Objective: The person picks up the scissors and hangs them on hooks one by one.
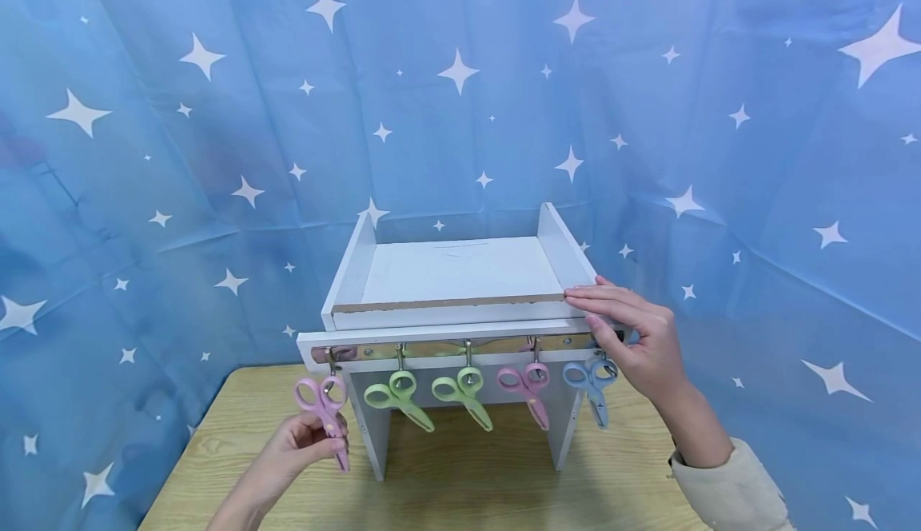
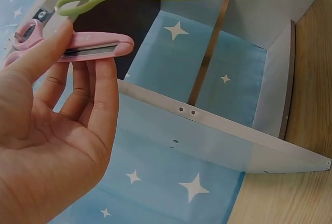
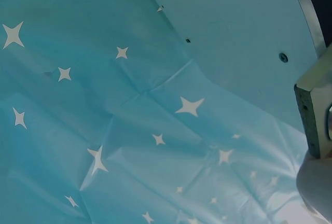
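My left hand (image 1: 288,447) pinches the blade end of pink scissors (image 1: 328,419) between thumb and fingers. Their handle loops are at the leftmost hook (image 1: 331,361); whether a loop sits on it, I cannot tell. In the left wrist view the sheath-like blades of these scissors (image 2: 96,47) point away from the palm. My right hand (image 1: 640,339) rests with extended fingers on the right front corner of the white shelf (image 1: 449,319), thumb near the hook rail (image 1: 432,349). Blue scissors (image 1: 593,387) hang just below it. The right wrist view barely shows the hand.
Two green scissors (image 1: 403,395) and another pink pair (image 1: 528,391) hang from hooks between the hands. The shelf stands on a wood-grain table (image 1: 245,411), its side panels (image 1: 370,427) reaching down to it. A blue star-patterned curtain (image 1: 460,139) surrounds everything.
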Motion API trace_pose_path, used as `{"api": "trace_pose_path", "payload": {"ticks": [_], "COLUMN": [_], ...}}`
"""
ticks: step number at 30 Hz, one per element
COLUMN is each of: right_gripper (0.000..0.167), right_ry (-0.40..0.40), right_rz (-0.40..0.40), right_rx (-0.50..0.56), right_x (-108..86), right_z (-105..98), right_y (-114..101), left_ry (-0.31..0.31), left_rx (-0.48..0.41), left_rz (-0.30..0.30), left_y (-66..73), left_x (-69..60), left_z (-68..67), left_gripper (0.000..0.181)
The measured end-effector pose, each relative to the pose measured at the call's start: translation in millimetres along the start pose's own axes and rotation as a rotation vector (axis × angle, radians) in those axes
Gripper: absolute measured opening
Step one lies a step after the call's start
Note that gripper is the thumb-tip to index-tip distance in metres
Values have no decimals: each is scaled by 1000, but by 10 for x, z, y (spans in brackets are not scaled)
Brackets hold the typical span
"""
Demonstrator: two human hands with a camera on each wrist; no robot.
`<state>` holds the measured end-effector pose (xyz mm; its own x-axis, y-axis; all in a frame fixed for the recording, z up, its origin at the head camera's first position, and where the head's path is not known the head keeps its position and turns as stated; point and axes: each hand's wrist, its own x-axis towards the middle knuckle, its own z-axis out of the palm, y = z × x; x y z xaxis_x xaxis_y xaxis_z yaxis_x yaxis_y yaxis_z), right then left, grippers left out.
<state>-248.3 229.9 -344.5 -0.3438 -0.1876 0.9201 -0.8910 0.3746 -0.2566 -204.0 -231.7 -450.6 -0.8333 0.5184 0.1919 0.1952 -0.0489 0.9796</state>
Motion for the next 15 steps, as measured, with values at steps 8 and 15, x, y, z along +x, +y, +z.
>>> {"api": "trace_pose_path", "payload": {"ticks": [8,15], "right_gripper": [27,28], "right_ry": [3,5], "right_rz": [1,-3], "right_rx": [1,4], "right_x": [-3,-7], "right_z": [2,4], "right_y": [5,9], "left_ry": [27,34], "left_rx": [27,17], "left_rz": [-4,43], "left_y": [-68,-118], "left_x": [18,41], "left_z": [9,-5], "left_gripper": [31,32]}}
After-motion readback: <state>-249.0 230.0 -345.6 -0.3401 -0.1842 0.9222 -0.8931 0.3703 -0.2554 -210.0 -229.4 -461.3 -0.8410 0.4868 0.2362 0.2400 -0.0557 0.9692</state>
